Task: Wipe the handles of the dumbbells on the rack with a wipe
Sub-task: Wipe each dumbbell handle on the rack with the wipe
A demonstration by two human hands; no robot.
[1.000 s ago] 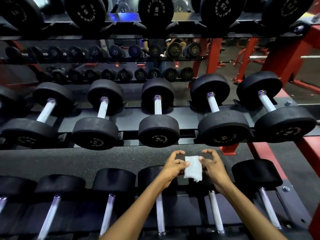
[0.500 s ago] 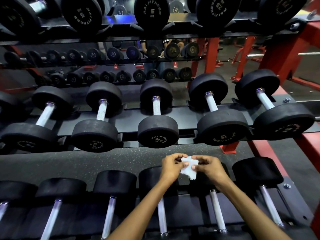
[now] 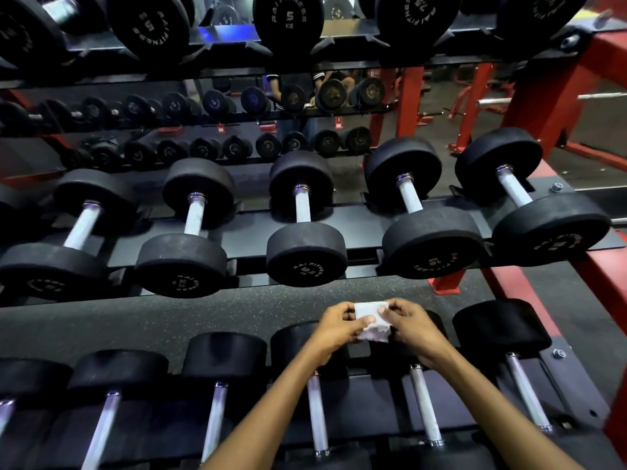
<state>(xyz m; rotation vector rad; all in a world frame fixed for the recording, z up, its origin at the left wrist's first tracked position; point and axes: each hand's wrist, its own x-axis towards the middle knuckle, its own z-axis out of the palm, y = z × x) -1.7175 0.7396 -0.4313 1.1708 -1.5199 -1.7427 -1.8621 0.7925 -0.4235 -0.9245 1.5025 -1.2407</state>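
A small white wipe [image 3: 371,318] is folded into a compact rectangle between both hands. My left hand [image 3: 339,329] pinches its left side and my right hand [image 3: 412,329] pinches its right side. Both hands hover over the heads of the bottom-row dumbbells. Just below them lie two silver handles, one under the left wrist [image 3: 319,412] and one under the right wrist [image 3: 424,405]. The middle row carries black dumbbells with knurled silver handles, such as the centre one [image 3: 302,206].
The rack [image 3: 353,232] has black shelves and red side frames [image 3: 607,276]. A top shelf holds larger dumbbells [image 3: 288,22]. A mirror behind reflects more dumbbell racks. Speckled black rubber floor [image 3: 169,320] shows between the shelves.
The wipe hung open between my hands a second ago. Both hands have come closer together and folded it into a smaller, flatter rectangle.
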